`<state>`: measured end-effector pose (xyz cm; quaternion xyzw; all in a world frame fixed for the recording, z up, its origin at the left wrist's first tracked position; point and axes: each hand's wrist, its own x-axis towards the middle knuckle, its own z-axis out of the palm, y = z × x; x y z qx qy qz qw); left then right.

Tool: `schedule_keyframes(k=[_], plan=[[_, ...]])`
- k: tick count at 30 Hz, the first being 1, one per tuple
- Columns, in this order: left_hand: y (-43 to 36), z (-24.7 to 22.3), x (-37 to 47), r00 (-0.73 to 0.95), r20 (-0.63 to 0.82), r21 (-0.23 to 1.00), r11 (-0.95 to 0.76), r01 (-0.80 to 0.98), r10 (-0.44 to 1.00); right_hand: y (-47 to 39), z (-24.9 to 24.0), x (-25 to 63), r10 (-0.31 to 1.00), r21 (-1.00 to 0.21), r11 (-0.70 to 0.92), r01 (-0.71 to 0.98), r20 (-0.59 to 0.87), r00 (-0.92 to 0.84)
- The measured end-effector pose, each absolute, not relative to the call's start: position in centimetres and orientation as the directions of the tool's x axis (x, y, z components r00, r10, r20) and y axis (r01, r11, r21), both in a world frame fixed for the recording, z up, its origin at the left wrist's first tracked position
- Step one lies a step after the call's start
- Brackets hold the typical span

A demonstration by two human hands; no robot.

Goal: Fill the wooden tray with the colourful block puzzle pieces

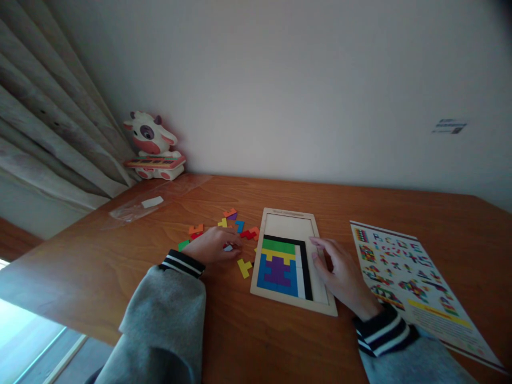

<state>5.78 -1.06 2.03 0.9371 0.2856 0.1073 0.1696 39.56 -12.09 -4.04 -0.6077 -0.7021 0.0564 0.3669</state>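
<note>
My left hand (216,246) reaches into a loose pile of puzzle pieces, its fingers apart and slightly bent. A small pale blue piece (228,247) shows between the fingers; whether they touch it I cannot tell. A yellow piece (244,268) lies just right of that hand. My right hand (338,272) is open at the right side of a wooden puzzle board (324,308), thumb and fingers apart over its edge. In the board's lower part sit fitted green (279,246), purple (277,272), yellow, blue, white and black pieces; the upper part shows bare wood.
A printed pattern sheet (400,266) lies right of the board. Orange pieces (196,229) and red pieces (248,234) are scattered to its left. A clear plastic bag (128,212) and a cow toy keyboard (154,146) are at the back left, near a curtain (52,106).
</note>
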Motion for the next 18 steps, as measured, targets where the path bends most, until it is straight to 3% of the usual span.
schedule_keyframes(k=[6,11,18], plan=[[-1.3,2.9,4.6,0.784,0.101,0.292,-0.771,0.566,0.613,-12.1,-4.0,39.6,0.892,-0.526,0.264,0.808,0.452,0.003],[-1.1,3.1,4.2,0.739,0.027,0.294,-0.712,0.638,0.673,-12.1,-4.0,39.4,0.888,-0.525,0.269,0.808,0.459,0.003],[-1.2,2.6,5.1,0.747,0.098,0.296,-0.736,0.609,0.657,-12.2,-3.8,39.5,0.897,-0.535,0.259,0.804,0.441,0.005]])
